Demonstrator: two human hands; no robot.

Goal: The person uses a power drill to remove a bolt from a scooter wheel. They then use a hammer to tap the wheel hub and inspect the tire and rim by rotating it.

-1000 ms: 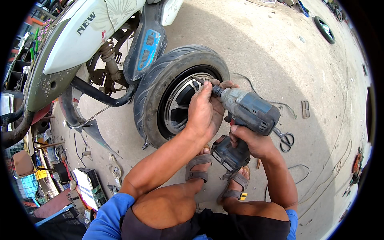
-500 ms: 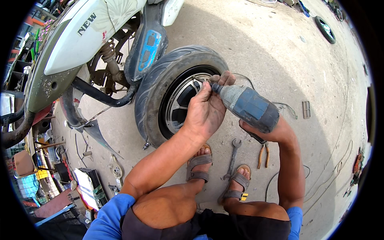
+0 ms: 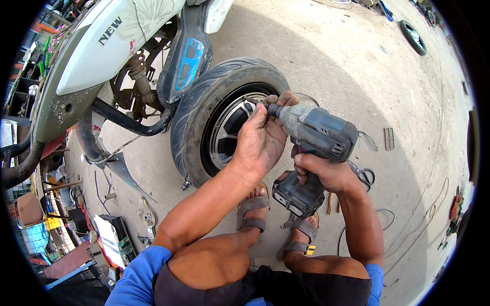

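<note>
Right hand (image 3: 326, 172) closed pistol-style round the cordless impact driver (image 3: 322, 131), held aloft, nose (image 3: 279, 113) toward the hub-motor wheel (image 3: 227, 125). Left hand (image 3: 260, 145) half-curled about the nose; can't tell from here if it's pinching anything. Looks heavy, rigid, tough; hold it pistol-style, nose supported.

Bright daylight, part-shaded ground (image 3: 357, 61), fisheye-bent edges
</note>
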